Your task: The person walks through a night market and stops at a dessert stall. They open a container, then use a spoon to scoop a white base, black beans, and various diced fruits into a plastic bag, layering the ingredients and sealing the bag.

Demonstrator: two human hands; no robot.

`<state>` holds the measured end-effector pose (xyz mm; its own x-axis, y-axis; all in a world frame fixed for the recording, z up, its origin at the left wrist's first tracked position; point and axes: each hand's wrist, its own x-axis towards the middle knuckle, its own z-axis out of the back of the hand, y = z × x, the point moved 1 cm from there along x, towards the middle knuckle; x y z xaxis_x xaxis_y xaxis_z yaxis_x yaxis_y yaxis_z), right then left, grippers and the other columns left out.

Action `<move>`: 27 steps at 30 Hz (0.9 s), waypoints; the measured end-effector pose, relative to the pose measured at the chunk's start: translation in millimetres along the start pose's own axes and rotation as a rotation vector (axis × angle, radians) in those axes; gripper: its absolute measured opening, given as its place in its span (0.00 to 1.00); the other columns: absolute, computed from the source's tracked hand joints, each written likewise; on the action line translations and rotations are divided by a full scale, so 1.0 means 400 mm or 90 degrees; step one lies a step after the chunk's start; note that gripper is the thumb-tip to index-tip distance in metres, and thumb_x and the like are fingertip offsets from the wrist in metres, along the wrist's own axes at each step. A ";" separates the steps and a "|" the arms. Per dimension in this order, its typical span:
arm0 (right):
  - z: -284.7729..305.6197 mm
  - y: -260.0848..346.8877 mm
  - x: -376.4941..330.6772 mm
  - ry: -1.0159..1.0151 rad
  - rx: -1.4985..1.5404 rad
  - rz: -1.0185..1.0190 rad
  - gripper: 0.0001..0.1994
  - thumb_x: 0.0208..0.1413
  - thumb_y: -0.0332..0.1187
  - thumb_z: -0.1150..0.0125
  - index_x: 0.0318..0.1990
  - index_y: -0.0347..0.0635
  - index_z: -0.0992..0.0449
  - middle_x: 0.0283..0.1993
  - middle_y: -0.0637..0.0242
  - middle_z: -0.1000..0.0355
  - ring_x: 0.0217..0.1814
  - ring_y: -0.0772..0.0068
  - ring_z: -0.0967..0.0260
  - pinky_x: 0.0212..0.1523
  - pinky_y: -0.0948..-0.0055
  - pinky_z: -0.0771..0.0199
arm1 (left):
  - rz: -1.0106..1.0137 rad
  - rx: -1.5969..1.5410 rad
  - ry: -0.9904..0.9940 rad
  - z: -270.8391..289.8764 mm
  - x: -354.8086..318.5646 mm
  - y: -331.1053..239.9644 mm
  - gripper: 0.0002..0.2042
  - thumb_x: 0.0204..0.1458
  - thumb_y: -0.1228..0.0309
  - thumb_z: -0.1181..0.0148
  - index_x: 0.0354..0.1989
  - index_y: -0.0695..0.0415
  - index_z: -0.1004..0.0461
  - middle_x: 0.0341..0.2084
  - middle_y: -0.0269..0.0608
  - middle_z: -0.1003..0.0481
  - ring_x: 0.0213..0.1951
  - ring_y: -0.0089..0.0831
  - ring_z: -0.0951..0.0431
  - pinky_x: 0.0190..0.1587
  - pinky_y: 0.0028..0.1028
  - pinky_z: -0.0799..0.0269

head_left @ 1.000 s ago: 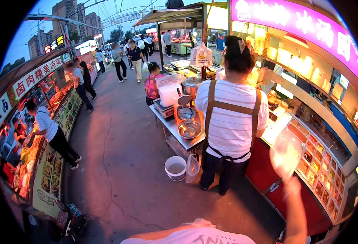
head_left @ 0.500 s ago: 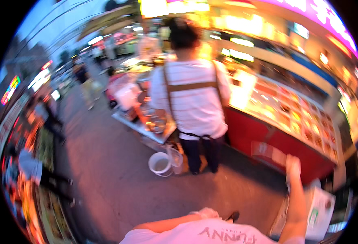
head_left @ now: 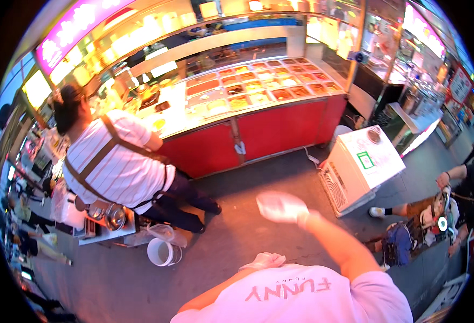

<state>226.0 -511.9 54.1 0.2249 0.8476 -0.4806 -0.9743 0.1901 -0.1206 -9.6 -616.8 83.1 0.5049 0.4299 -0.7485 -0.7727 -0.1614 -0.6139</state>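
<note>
While a long red-fronted table (head_left: 288, 129) stretched across the far side, a striped-shirted worker (head_left: 121, 161) stood at its left end. A white box-shaped appliance (head_left: 351, 175) stood near its right end, a white bucket (head_left: 159, 253) behind the worker's feet, and food trays (head_left: 261, 84) lined the table. The right hand (head_left: 281, 207), blurred, hung between worker and appliance; the left hand (head_left: 263, 262) lay near the chest. Whether either was spread or pinching anything could not be told. A wide, hurried arm swing could strike the appliance or worker.

Shiny metal bowl (head_left: 116, 217), smooth red counter front (head_left: 285, 129)
</note>
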 end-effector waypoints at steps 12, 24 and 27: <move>-0.644 -0.545 -0.391 0.375 0.095 -0.003 0.16 0.54 0.37 0.40 0.49 0.45 0.16 0.54 0.57 0.21 0.58 0.53 0.24 0.57 0.59 0.24 | -0.095 0.174 0.072 -0.270 0.037 -0.105 0.26 0.62 0.43 0.52 0.57 0.47 0.22 0.55 0.45 0.22 0.60 0.44 0.25 0.62 0.38 0.33; -0.530 -0.252 -0.073 -0.055 0.533 -0.119 0.15 0.63 0.39 0.51 0.46 0.48 0.18 0.42 0.48 0.20 0.49 0.47 0.21 0.46 0.49 0.21 | -0.032 0.013 0.154 -0.280 0.178 0.066 0.31 0.59 0.38 0.49 0.58 0.51 0.25 0.44 0.44 0.19 0.49 0.32 0.20 0.55 0.34 0.27; -0.331 -0.065 -0.228 0.145 0.485 0.096 0.16 0.62 0.41 0.50 0.48 0.52 0.17 0.42 0.54 0.18 0.48 0.52 0.19 0.45 0.53 0.19 | 0.236 -0.483 -0.008 -0.216 0.122 0.009 0.37 0.59 0.37 0.49 0.64 0.58 0.33 0.51 0.52 0.23 0.51 0.43 0.22 0.56 0.40 0.27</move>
<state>232.4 -659.8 -14.0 0.0070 0.7846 -0.6200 -0.7153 0.4372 0.5451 45.5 -673.3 22.9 0.2623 0.2408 -0.9345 -0.4176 -0.8447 -0.3349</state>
